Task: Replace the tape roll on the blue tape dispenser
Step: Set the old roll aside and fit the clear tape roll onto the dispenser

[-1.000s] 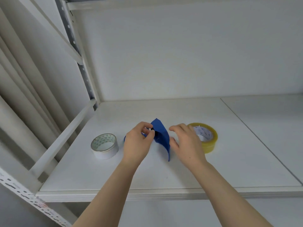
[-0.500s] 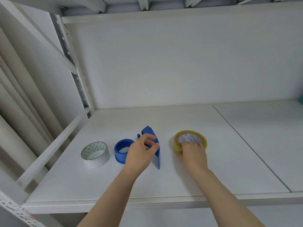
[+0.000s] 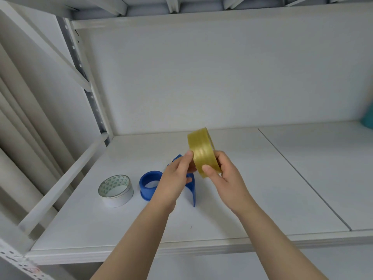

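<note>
- While the yellow tape roll (image 3: 202, 152) is lifted clear of the white shelf (image 3: 222, 215) in the head view, the right hand (image 3: 226, 174) pinches it at its lower edge, thumb on the near rim and fingers behind, so the roll stands on edge, tilted slightly left.
- Left hand (image 3: 173, 180) reaches in from the left with its fingertips (image 3: 188, 155) touching the roll's outer band; its fingers are loosely curled, not clamped round anything.
- Below and behind that hand, the blue tape dispenser (image 3: 191, 188) lies on the shelf, partly hidden by the hand.
- Just left of it sits a blue ring-shaped hub (image 3: 148, 183), lying flat.
- Further left, near the hub but apart from it, a white tape roll (image 3: 116, 190) lies flat.
</note>
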